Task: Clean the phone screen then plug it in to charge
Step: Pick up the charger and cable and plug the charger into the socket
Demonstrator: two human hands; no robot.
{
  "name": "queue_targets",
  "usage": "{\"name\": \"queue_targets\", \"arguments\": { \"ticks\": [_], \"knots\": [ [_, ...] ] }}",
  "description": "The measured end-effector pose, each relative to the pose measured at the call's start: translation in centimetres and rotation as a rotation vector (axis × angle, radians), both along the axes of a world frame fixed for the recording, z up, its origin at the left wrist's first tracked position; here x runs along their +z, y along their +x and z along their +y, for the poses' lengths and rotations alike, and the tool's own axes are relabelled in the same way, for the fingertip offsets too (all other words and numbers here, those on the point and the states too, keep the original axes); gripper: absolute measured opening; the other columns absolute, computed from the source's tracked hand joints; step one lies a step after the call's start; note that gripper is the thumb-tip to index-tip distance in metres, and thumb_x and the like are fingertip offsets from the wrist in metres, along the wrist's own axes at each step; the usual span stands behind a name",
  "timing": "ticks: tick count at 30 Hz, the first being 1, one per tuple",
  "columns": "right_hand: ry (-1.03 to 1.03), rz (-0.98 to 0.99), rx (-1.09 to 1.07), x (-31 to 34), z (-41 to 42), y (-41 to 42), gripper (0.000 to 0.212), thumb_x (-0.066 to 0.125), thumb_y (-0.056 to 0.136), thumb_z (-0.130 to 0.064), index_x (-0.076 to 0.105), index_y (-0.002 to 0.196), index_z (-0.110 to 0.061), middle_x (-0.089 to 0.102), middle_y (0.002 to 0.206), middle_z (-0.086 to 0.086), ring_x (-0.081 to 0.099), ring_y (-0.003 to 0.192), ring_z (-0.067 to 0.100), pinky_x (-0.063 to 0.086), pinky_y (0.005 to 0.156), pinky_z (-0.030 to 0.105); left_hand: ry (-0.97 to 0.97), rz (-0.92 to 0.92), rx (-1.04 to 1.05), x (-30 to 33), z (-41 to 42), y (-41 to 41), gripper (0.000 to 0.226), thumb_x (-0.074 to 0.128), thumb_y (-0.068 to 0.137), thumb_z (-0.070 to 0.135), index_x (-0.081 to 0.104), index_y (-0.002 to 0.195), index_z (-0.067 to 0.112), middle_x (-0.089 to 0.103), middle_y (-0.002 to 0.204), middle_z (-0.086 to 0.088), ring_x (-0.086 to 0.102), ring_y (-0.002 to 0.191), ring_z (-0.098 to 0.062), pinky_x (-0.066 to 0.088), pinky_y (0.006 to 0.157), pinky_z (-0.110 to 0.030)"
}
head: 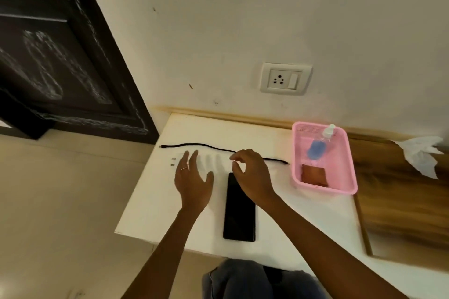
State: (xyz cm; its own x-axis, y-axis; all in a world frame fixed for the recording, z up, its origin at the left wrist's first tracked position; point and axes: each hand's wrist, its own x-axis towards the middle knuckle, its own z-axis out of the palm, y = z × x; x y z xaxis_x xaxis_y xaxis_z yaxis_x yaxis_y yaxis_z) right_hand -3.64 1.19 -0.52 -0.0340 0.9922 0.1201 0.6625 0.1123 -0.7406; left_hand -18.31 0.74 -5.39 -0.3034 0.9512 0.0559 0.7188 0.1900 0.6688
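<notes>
While no writing is legible, both hands hover apart, empty: left (pixel 194 179), right (pixel 252 175), over phone (pixel 239 211).

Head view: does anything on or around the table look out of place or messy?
One thing: a crumpled white tissue lies loose on the wooden surface right of the pink basket, apart from the other supplies. The phone and black cable lie flat on the table; nothing looks spilled or damaged.

Left hand (pixel 193 183) flat (fingers straight), right hand (pixel 252 175) loosely curled.
</notes>
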Motion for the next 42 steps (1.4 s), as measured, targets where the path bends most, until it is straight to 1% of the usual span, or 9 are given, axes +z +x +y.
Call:
{"name": "queue_targets", "arguments": {
  "ticks": [6, 14, 19, 25, 28, 31, 36, 39, 42],
  "knots": [
    [-0.042, -0.173, 0.165, -0.8, 4.0, -4.9, 0.021, 0.051, 0.091, -0.015, 0.062, 0.109, -0.012, 0.063, 0.11, 0.003, 0.053, 0.105, 0.02, 0.043, 0.091, 0.032, -0.095, 0.058, -0.095, -3.5, 1.6, -5.7, 0.089, 0.069, 0.08, 0.046, 0.023, 0.149, 0.015, 0.024, 0.157, -0.007, 0.023, 0.144, -0.028, 0.013, 0.117, -0.047],
    [-0.088, -0.374, 0.299, -2.5, 9.2, -8.8, 0.025, 0.049, 0.093, -0.015, 0.061, 0.115, -0.013, 0.061, 0.116, 0.007, 0.052, 0.108, 0.026, 0.042, 0.092, 0.038, 0.037, 0.089, -0.25, -5.4, 3.1, -8.4, 0.078, 0.075, 0.076, 0.039, 0.041, 0.141, 0.012, 0.046, 0.145, -0.007, 0.043, 0.132, -0.026, 0.034, 0.111, -0.044],
    [-0.095, -0.342, 0.305, -3.7, 11.4, -11.2, 0.024, 0.05, 0.092, -0.014, 0.062, 0.114, -0.013, 0.061, 0.114, 0.007, 0.053, 0.107, 0.026, 0.042, 0.09, 0.037, 0.115, 0.055, -0.166, -6.5, 2.3, -7.7, 0.062, 0.07, 0.082, 0.034, 0.047, 0.134, 0.009, 0.053, 0.129, -0.016, 0.05, 0.116, -0.031, 0.043, 0.101, -0.051],
    [-0.114, -0.256, 0.3, -4.4, 13.7, -13.2, 0.023, 0.051, 0.091, -0.012, 0.064, 0.111, -0.011, 0.062, 0.116, 0.008, 0.054, 0.107, 0.025, 0.043, 0.092, 0.038, 0.143, -0.115, -0.027, -6.6, 2.1, -7.9, 0.055, 0.063, 0.088, 0.03, 0.042, 0.135, 0.01, 0.042, 0.135, -0.015, 0.045, 0.121, -0.025, 0.04, 0.098, -0.029],
    [-0.17, -0.177, 0.261, -4.8, 14.9, -13.3, 0.021, 0.054, 0.089, -0.012, 0.066, 0.106, -0.008, 0.064, 0.113, 0.009, 0.056, 0.106, 0.025, 0.044, 0.093, 0.038, 0.292, -0.239, 0.169, -6.3, 1.8, -8.2, 0.05, 0.06, 0.091, 0.027, 0.042, 0.134, 0.009, 0.039, 0.135, -0.014, 0.043, 0.117, -0.014, 0.036, 0.097, -0.018],
    [-0.188, -0.217, 0.324, -5.7, 14.9, -13.5, 0.023, 0.061, 0.088, -0.016, 0.066, 0.108, -0.006, 0.065, 0.112, 0.01, 0.058, 0.105, 0.025, 0.045, 0.092, 0.036, 0.387, -0.333, 0.385, -6.3, 1.7, -8.6, 0.051, 0.059, 0.092, 0.027, 0.041, 0.135, 0.006, 0.038, 0.135, -0.018, 0.043, 0.112, -0.012, 0.038, 0.092, -0.013],
    [-0.074, -0.393, 0.402, -7.5, 13.3, -15.7, 0.036, 0.064, 0.087, -0.026, 0.062, 0.119, -0.011, 0.063, 0.117, 0.009, 0.054, 0.109, 0.026, 0.043, 0.091, 0.034, 0.372, -0.291, 0.324, -6.4, 1.8, -8.5, 0.051, 0.056, 0.093, 0.026, 0.042, 0.138, 0.007, 0.039, 0.136, -0.018, 0.042, 0.117, -0.014, 0.037, 0.098, -0.017],
    [0.052, -0.487, 0.374, -8.5, 12.7, -16.2, 0.028, 0.06, 0.09, -0.021, 0.064, 0.116, -0.011, 0.063, 0.111, 0.009, 0.053, 0.105, 0.024, 0.044, 0.086, 0.031, 0.38, -0.302, 0.354, -6.4, 1.9, -8.5, 0.05, 0.054, 0.093, 0.028, 0.043, 0.137, 0.008, 0.04, 0.135, -0.017, 0.043, 0.116, -0.015, 0.041, 0.097, -0.024],
    [0.044, -0.51, 0.333, -8.6, 12.0, -15.7, 0.02, 0.054, 0.092, -0.014, 0.065, 0.109, -0.009, 0.063, 0.106, 0.01, 0.054, 0.102, 0.024, 0.046, 0.082, 0.032, 0.388, -0.304, 0.391, -6.6, 2.0, -8.6, 0.05, 0.053, 0.094, 0.03, 0.044, 0.137, 0.008, 0.041, 0.134, -0.018, 0.047, 0.115, -0.019, 0.044, 0.095, -0.026]
  ]
}}
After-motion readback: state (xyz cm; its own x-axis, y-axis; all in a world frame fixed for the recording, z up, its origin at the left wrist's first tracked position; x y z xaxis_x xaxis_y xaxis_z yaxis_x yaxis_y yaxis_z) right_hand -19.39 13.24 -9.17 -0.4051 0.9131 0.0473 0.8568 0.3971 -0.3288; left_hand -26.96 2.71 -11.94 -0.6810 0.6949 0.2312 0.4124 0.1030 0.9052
